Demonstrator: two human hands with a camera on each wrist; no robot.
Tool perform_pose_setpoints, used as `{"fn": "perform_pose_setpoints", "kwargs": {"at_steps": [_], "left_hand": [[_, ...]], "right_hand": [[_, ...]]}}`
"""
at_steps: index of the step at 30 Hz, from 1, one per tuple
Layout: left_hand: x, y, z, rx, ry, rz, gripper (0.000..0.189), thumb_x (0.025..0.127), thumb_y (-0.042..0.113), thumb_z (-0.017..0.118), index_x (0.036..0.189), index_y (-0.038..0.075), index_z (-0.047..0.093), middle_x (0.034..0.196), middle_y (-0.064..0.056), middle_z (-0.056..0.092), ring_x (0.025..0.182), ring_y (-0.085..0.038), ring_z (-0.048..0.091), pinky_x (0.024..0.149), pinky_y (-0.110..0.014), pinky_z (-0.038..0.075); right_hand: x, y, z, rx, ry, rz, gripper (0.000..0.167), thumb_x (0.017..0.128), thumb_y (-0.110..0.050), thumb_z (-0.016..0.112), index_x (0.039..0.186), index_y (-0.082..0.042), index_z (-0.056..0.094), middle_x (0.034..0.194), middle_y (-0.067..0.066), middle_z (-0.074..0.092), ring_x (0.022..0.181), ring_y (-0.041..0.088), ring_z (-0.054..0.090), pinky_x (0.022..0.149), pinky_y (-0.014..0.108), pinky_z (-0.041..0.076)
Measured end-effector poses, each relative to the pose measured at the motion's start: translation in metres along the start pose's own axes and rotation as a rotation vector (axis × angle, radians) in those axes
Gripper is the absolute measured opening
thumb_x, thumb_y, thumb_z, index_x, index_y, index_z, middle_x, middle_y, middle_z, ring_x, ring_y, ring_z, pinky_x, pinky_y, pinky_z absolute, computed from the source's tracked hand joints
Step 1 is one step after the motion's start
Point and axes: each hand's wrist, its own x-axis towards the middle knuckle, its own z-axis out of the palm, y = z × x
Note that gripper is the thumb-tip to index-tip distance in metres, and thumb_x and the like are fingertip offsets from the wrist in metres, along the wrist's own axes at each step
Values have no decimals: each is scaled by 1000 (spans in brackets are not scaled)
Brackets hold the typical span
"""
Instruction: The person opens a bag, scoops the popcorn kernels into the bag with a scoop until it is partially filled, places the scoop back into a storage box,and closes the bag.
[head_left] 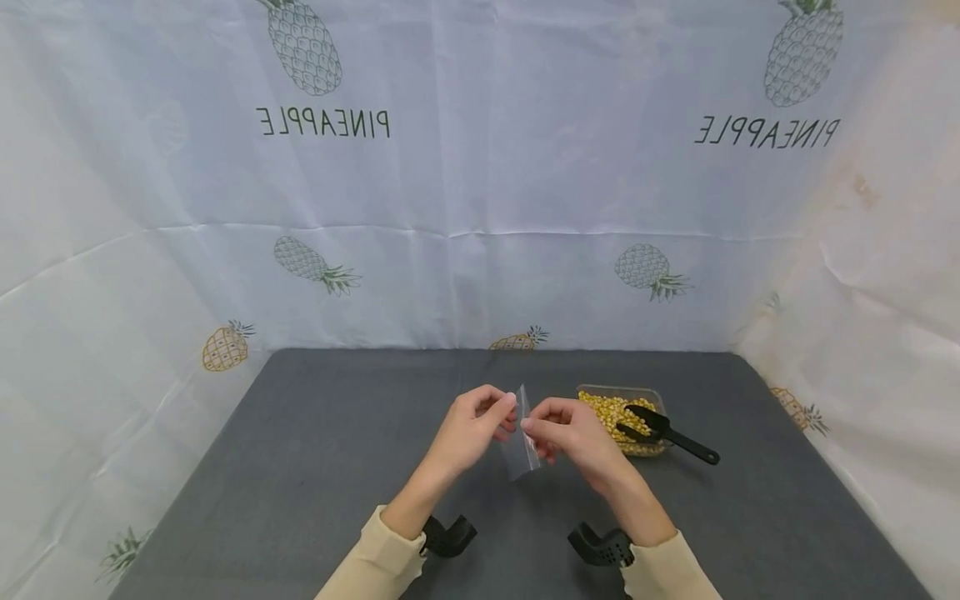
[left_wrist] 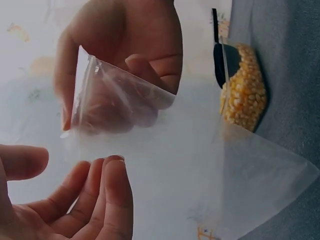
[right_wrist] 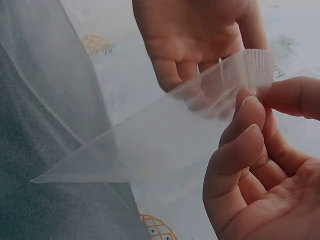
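A clear plastic zip bag [right_wrist: 150, 145] hangs flat between the two hands, its ribbed top strip upward. At that strip, the thumb and index finger of my right hand [head_left: 581, 437] pinch the bag. My left hand [head_left: 468, 425] is close beside the bag's top edge. In the left wrist view, the left hand [left_wrist: 75, 205] has its thumb apart from loosely bent fingers, with nothing pinched between them. Parts of the right hand [left_wrist: 130, 45] show through the clear film there.
Just beyond the right hand stands a clear plastic tub [head_left: 654, 395] of yellow corn kernels [head_left: 603, 408]. A black scoop [head_left: 663, 427] lies in it, handle out to the right. The grey table [head_left: 337, 450] meets a pineapple-print curtain [head_left: 480, 167] at the back and sides.
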Motion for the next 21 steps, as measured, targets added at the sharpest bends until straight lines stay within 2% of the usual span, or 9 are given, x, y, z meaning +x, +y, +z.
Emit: {"fn": "perform_pose_setpoints", "kwargs": {"at_steps": [3,7,10,13,18,21], "left_hand": [[3,-1,0,-27,2,-19,33,105,30,60,105,-1,68,95,-12,69,88,-32,69,77,-40,58],[6,-5,-1,-64,-13,-52,34,102,32,64,106,-1,69,92,-10,70,87,-35,70,80,-45,58],[7,-9,-3,-85,-28,-80,35,101,33,66,107,-1,71,92,-9,72,85,-34,71,82,-49,57],[7,-12,-5,-91,-38,-95,35,100,33,67,106,-1,73,91,-8,73,83,-31,71,82,-47,57],[8,-14,-4,-104,-69,-91,30,102,26,64,107,-2,74,92,-8,74,79,-22,72,80,-44,58],[9,-14,-4,-111,-71,-83,26,104,21,62,105,-2,74,90,-8,73,78,-21,71,78,-41,58]], "right_hand": [[3,0,1,4,-20,-9,24,99,-21,68,94,2,66,71,5,61,58,16,54,57,37,50],[5,3,1,-9,-32,-17,24,99,-18,68,96,6,66,74,6,62,60,16,55,57,34,50],[7,5,1,-35,-47,-28,24,98,-17,69,97,7,67,77,8,63,61,18,57,58,35,51],[7,6,2,-51,-62,-49,24,98,-18,69,97,6,68,78,12,63,62,23,57,57,36,51],[8,7,3,-50,-85,-79,21,100,-16,67,98,5,69,81,16,66,64,30,59,57,37,52],[9,7,3,-11,-91,-75,23,101,-16,66,99,6,68,82,14,67,65,28,60,58,34,52]]}}
